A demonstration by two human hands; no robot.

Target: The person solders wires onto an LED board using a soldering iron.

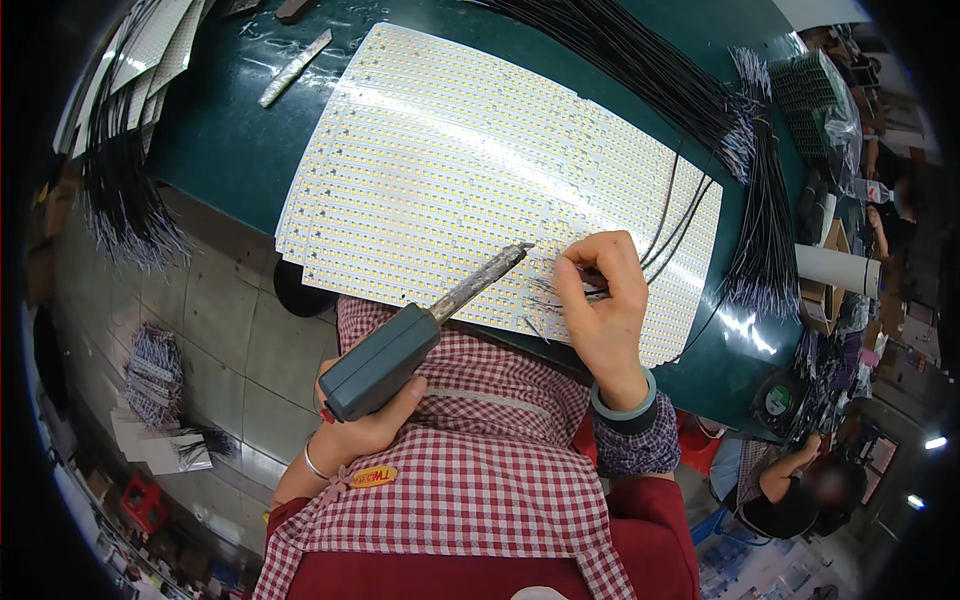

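Observation:
My left hand (372, 428) is wrapped round the dark green handle of a soldering iron (385, 362). Its stained metal barrel points up and to the right, with the tip over a white LED board (430, 150) dotted with rows of small yellow chips. Just right of the tip, my right hand (615, 300) has thumb and forefinger pinched together above the board. Thin black wires (665, 245) run from that hand toward the far right, and pale wire ends show on its left side. Whether the tip touches anything is too small to tell.
Bundles of black wires with pale ends (765, 230) lie on the green table (230, 130) at the right and back. More boards and hanging wires (130, 180) are at the far left. A silvery strip (296, 68) lies behind the board. Another person (800, 490) sits at lower right.

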